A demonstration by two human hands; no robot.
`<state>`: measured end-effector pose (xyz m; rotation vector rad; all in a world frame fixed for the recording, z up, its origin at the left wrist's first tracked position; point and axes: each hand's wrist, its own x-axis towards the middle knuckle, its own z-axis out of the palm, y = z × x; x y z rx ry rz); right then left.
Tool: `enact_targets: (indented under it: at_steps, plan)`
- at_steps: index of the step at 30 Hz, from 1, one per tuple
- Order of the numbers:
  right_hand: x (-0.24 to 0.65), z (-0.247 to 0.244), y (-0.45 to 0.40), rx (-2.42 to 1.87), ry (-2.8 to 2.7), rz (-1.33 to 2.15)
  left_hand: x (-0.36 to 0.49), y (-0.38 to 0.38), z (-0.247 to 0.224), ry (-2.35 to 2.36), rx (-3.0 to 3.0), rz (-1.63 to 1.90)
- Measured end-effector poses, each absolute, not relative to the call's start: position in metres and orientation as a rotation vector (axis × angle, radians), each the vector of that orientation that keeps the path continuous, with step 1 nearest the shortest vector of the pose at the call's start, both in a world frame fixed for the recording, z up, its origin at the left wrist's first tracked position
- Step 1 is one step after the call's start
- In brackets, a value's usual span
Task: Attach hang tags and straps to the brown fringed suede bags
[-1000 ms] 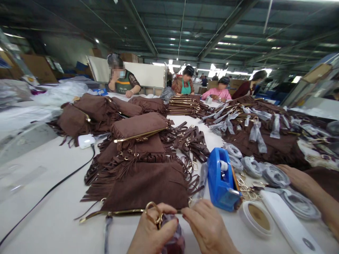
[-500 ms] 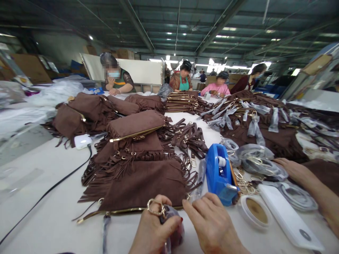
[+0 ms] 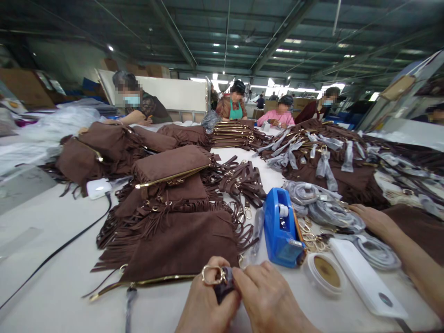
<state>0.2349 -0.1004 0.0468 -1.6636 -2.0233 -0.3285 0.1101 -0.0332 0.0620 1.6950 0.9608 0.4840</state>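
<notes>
At the bottom middle, my left hand [image 3: 204, 303] is closed around a dark strap bundle [image 3: 224, 290] that looks wrapped in clear plastic. A gold clasp [image 3: 219, 277] sticks out above its fingers. My right hand [image 3: 270, 296] is closed too, its thumb and forefinger pressed to the right side of the bundle. Part of the bundle is hidden in the hands. Just beyond lies a brown fringed bag [image 3: 180, 245] with a gold zipper along its near edge.
Right of my hands stand a blue tape dispenser [image 3: 281, 231], a tape roll [image 3: 326, 275] and a white power bank [image 3: 367, 277]. A co-worker's hand [image 3: 374, 221] touches plastic-wrapped straps [image 3: 333, 212]. Stacked bags [image 3: 169, 166] fill the middle; a black cable [image 3: 69, 247] runs left.
My right hand has come in to the left and now meets the strap bundle, which my left hand still holds. The view has shifted slightly. A co-worker at the far left now leans forward, arm outstretched.
</notes>
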Motion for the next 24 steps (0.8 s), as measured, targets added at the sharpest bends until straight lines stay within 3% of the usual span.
enact_targets:
  at_steps: [9,20,24]
  plan:
    - [0.239,0.038,-0.11,-1.765,-1.961,-0.123,0.098,-0.036,0.048,0.79,1.394,0.532]
    - [0.244,0.046,-0.116,-1.757,-2.01,-0.431,0.101,-0.038,0.023,0.648,1.652,0.698]
    - [0.249,0.051,-0.118,-1.736,-1.975,-0.13,0.101,-0.038,0.011,0.54,1.731,0.775]
